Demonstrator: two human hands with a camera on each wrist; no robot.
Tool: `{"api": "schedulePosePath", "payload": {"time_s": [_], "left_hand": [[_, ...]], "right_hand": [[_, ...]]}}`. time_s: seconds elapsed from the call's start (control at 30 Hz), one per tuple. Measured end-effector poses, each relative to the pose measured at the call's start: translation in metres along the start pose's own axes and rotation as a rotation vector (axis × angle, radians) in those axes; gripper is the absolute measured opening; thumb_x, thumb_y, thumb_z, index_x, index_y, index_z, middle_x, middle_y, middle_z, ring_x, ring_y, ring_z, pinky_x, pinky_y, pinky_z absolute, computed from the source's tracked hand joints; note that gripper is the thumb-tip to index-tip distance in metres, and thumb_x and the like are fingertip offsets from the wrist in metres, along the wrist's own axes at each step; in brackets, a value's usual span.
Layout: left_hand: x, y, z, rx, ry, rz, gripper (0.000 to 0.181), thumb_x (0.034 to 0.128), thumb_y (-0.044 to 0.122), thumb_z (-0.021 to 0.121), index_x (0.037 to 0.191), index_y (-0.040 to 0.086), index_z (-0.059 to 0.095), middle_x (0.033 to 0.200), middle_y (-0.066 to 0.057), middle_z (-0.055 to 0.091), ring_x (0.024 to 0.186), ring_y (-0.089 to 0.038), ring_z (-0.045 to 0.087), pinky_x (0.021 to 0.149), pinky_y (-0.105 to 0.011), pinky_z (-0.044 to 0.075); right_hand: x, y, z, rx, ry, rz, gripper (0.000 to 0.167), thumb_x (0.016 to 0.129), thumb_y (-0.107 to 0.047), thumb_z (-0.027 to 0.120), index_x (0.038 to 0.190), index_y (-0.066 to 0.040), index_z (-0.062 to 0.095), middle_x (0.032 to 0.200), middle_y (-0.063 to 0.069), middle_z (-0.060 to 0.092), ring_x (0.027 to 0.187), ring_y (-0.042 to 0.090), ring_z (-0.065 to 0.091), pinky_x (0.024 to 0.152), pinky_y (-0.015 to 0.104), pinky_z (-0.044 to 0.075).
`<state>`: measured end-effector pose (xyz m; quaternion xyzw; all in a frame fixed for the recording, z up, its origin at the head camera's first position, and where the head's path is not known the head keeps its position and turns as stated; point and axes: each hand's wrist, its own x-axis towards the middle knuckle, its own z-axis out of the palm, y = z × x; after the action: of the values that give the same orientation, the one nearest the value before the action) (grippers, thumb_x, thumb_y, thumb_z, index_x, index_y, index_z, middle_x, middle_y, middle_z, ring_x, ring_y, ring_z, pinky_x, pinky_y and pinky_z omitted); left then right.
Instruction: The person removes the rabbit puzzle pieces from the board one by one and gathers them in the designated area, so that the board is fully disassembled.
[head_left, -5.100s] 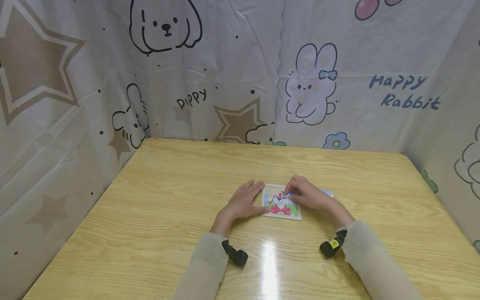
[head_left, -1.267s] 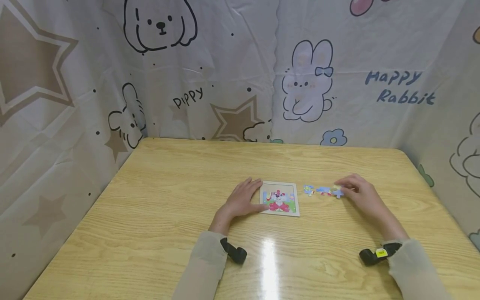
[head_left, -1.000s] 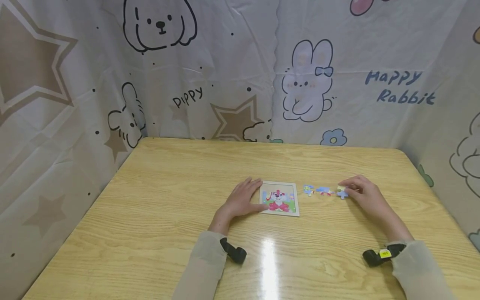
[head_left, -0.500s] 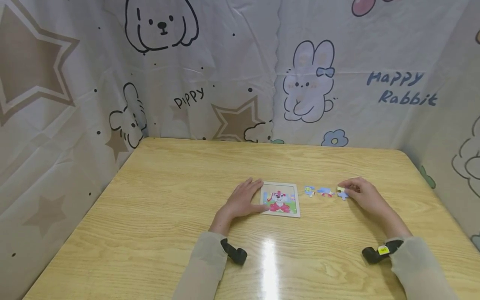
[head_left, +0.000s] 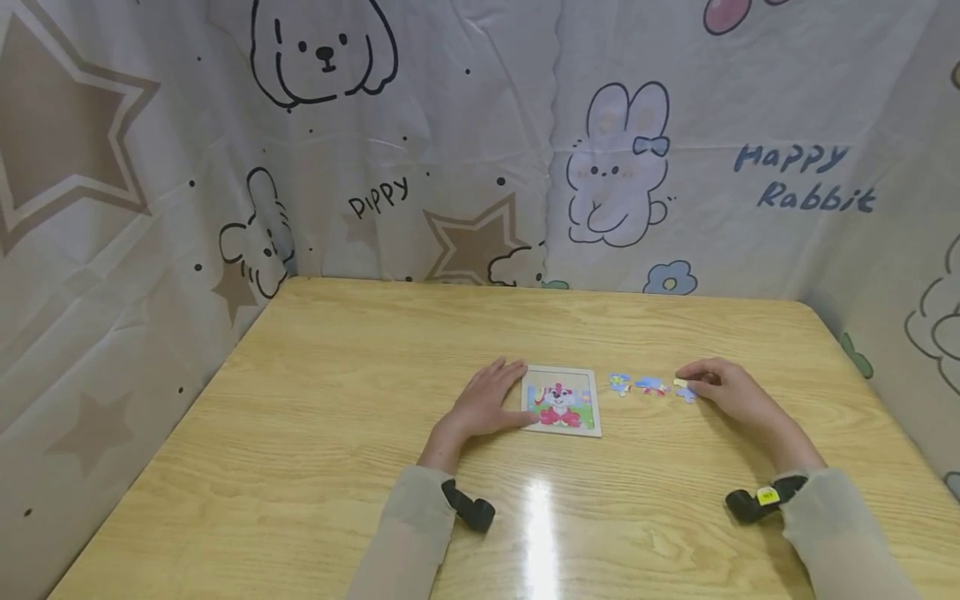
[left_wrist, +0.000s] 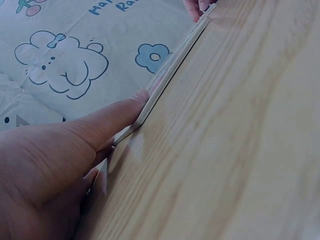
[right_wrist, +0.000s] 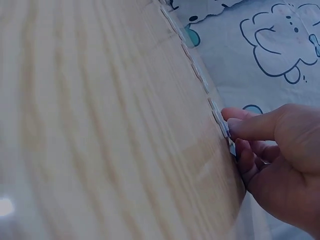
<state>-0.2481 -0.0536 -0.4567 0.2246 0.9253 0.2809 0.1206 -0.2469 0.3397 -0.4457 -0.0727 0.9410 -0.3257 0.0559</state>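
Note:
A jigsaw board [head_left: 561, 402] with a pale frame and a red-and-white cartoon animal picture lies flat on the table. My left hand [head_left: 487, 400] rests along its left edge, thumb on the near corner and fingertips at the far corner. In the left wrist view, the thumb of the left hand [left_wrist: 55, 160] presses on the frame [left_wrist: 165, 82]. To the board's right lie a blue-yellow jigsaw piece [head_left: 619, 382] and a blue-red one [head_left: 652, 385]. Farther right, my right hand [head_left: 738, 396] pinches a blue-and-yellow jigsaw piece [head_left: 685, 392], partly hidden by the fingers.
The wooden table [head_left: 337, 400] carries a bright light reflection near its front. A printed curtain [head_left: 465, 150] hangs behind it and at both sides. Each wrist wears a black camera mount, such as the right one [head_left: 750, 505].
Earlier my right hand was over the board. It moved right to the outermost jigsaw piece, which has shifted slightly right since then. My left hand has stayed on the board.

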Motion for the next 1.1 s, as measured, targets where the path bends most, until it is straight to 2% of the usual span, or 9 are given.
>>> {"api": "schedulePosePath", "payload": {"time_s": [0.1,0.23,0.33,0.67,0.9,1.1], "left_hand": [[0.000,0.001,0.000,0.000,0.000,0.003,0.083,0.0878,0.049,0.067,0.155,0.016,0.030,0.163,-0.001,0.027,0.155,-0.026,0.012,0.128,-0.046,0.010],[0.000,0.001,-0.001,0.000,-0.004,0.001,0.084,0.0878,0.049,0.067,0.155,0.017,0.029,0.163,-0.001,0.027,0.155,-0.025,0.011,0.128,-0.046,0.010],[0.001,0.001,-0.001,0.002,-0.007,0.001,0.084,0.0880,0.049,0.067,0.155,0.017,0.029,0.164,0.000,0.026,0.155,-0.025,0.010,0.128,-0.046,0.009],[0.001,0.001,-0.001,0.004,-0.005,0.003,0.084,0.0881,0.050,0.066,0.155,0.017,0.028,0.164,0.000,0.025,0.155,-0.025,0.010,0.128,-0.045,0.009],[0.001,0.000,0.000,0.000,-0.004,0.004,0.084,0.0882,0.050,0.066,0.155,0.017,0.029,0.164,0.000,0.025,0.155,-0.025,0.010,0.128,-0.046,0.009],[0.001,0.000,0.000,-0.010,-0.004,-0.005,0.084,0.0877,0.050,0.067,0.155,0.018,0.029,0.164,0.000,0.026,0.155,-0.025,0.011,0.128,-0.046,0.010]], "right_hand": [[-0.002,-0.001,0.002,0.010,0.027,-0.015,0.029,0.101,-0.017,0.053,0.122,0.000,0.063,0.126,0.024,0.057,0.105,0.022,0.050,0.085,0.028,0.041],[-0.003,-0.006,0.007,0.008,0.078,-0.060,0.031,0.099,-0.023,0.058,0.120,-0.001,0.065,0.121,0.021,0.059,0.096,0.005,0.051,0.081,0.017,0.042],[-0.001,-0.012,0.010,0.014,0.095,-0.097,0.030,0.098,-0.024,0.060,0.119,-0.003,0.065,0.118,0.018,0.060,0.094,-0.001,0.050,0.080,0.012,0.043],[0.018,-0.043,0.035,0.057,0.029,-0.159,0.025,0.096,-0.015,0.062,0.120,-0.008,0.066,0.111,0.011,0.059,0.098,0.019,0.053,0.082,0.021,0.046],[0.029,-0.069,0.055,0.096,-0.024,-0.226,0.023,0.094,-0.014,0.064,0.116,-0.008,0.067,0.107,0.009,0.060,0.091,0.016,0.049,0.078,0.021,0.046],[0.035,-0.092,0.071,0.138,-0.100,-0.271,0.023,0.094,-0.013,0.064,0.117,-0.010,0.067,0.107,0.008,0.059,0.090,0.017,0.048,0.075,0.021,0.044]]}}
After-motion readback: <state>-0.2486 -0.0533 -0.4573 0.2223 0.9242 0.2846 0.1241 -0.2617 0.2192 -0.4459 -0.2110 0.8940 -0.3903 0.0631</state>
